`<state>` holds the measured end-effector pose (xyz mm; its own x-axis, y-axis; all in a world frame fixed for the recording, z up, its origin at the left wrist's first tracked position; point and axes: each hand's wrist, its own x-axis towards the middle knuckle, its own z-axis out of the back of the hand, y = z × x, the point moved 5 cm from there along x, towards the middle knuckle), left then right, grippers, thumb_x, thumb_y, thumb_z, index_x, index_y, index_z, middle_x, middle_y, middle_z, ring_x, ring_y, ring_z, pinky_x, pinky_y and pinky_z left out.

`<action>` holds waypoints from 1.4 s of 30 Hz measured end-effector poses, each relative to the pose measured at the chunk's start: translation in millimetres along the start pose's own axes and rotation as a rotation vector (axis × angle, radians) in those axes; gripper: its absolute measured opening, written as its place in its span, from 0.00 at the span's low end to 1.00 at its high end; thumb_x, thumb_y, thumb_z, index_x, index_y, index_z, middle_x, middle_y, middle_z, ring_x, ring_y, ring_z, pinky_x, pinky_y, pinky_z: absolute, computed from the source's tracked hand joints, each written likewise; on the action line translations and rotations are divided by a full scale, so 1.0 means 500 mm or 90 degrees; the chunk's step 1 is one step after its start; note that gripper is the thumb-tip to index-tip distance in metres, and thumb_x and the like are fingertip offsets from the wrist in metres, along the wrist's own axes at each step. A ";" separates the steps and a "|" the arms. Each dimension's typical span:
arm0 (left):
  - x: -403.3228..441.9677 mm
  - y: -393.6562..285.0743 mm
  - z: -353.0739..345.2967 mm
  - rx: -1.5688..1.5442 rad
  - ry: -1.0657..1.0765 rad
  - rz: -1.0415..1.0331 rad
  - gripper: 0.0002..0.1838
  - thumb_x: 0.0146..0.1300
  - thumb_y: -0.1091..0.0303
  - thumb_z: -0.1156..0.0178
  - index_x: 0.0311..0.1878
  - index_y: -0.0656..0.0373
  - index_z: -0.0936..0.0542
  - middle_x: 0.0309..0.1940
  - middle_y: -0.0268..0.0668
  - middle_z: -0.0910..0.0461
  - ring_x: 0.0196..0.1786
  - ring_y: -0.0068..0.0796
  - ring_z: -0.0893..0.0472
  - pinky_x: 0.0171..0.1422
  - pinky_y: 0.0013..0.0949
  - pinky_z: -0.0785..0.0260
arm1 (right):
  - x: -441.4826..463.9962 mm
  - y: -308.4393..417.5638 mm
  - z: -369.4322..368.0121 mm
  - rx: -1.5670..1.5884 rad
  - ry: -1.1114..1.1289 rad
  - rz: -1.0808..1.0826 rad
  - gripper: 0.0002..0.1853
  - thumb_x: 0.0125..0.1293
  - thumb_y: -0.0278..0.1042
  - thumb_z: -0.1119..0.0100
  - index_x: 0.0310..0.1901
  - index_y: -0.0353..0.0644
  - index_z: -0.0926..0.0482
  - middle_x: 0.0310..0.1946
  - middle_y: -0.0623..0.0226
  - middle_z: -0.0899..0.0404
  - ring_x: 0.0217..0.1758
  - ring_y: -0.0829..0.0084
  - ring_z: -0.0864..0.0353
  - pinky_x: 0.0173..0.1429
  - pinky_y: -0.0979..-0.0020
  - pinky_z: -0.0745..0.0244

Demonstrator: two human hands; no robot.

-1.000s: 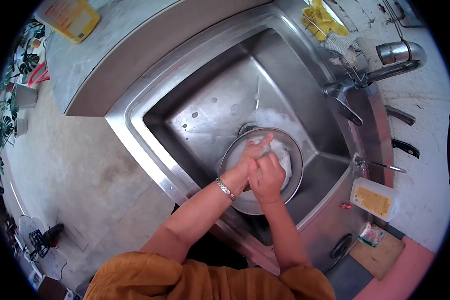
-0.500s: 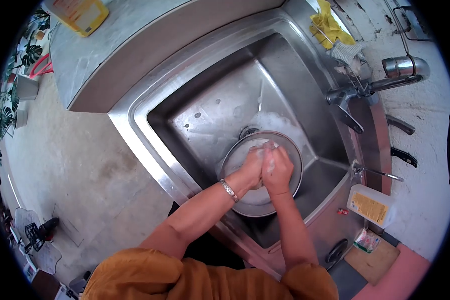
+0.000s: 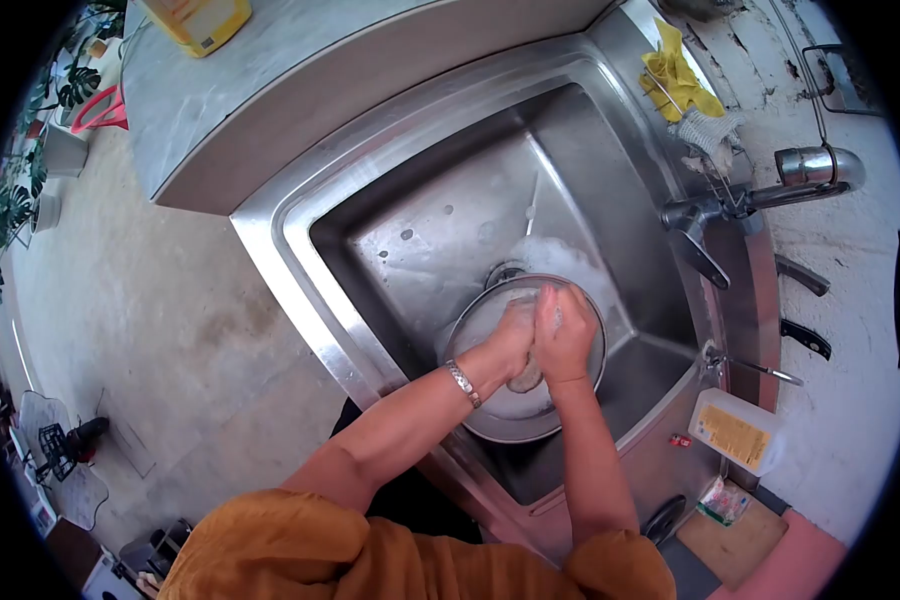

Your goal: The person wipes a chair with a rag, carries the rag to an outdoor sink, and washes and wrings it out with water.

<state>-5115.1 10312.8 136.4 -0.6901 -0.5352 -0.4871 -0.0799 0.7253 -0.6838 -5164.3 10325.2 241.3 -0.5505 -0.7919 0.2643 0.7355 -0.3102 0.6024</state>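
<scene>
My left hand (image 3: 508, 332), with a metal-band watch (image 3: 462, 383) at its wrist, is closed around a wet, wadded beige cloth (image 3: 526, 379). Pressed against it, my right hand (image 3: 567, 336) is closed on the same cloth. Only the cloth's lower end shows below my palms; my fingers hide the rest. Both hands are over a round metal basin (image 3: 505, 432) holding cloudy, soapy water, and some suds cling to them. The basin stands inside a stainless-steel sink (image 3: 430, 185), with white foam (image 3: 562, 258) beside it.
A faucet (image 3: 760, 195) juts from the right wall, near a yellow cloth (image 3: 676, 75) and a grey mesh scrubber (image 3: 712, 130). Two knives, one with a black handle (image 3: 806, 339), hang below. A labelled plastic bottle (image 3: 735, 430) and a cutting board (image 3: 735, 535) are at lower right.
The cloth's end now shows more plainly beneath my hands. My right hand has shifted slightly right and down, and the whole view has moved a little.
</scene>
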 end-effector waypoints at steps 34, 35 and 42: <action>-0.035 -0.090 -0.048 -0.200 0.059 0.197 0.18 0.65 0.54 0.49 0.46 0.61 0.24 0.41 0.37 0.22 0.42 0.26 0.22 0.49 0.31 0.30 | 0.028 -0.150 0.033 0.284 0.055 -0.375 0.20 0.68 0.39 0.50 0.18 0.40 0.32 0.15 0.74 0.36 0.21 0.83 0.37 0.26 0.75 0.42; -0.038 -0.113 -0.050 -0.323 0.118 0.244 0.19 0.65 0.54 0.48 0.46 0.62 0.25 0.42 0.37 0.22 0.45 0.27 0.23 0.51 0.30 0.30 | 0.025 -0.142 0.047 0.419 0.016 -0.428 0.21 0.69 0.41 0.52 0.18 0.41 0.33 0.16 0.77 0.37 0.22 0.86 0.40 0.27 0.77 0.43; -0.051 -0.188 -0.045 -0.348 0.306 0.058 0.21 0.65 0.57 0.47 0.55 0.62 0.31 0.52 0.38 0.27 0.56 0.30 0.27 0.61 0.35 0.35 | 0.054 -0.050 0.171 0.432 -0.071 -0.266 0.11 0.69 0.35 0.53 0.31 0.38 0.28 0.29 0.71 0.28 0.34 0.82 0.31 0.41 0.78 0.35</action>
<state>-5106.3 10268.1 225.3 -0.9404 -0.3042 -0.1517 -0.2674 0.9375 -0.2225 -5231.5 10356.6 297.8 -0.7894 -0.6130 -0.0324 0.0795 -0.1544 0.9848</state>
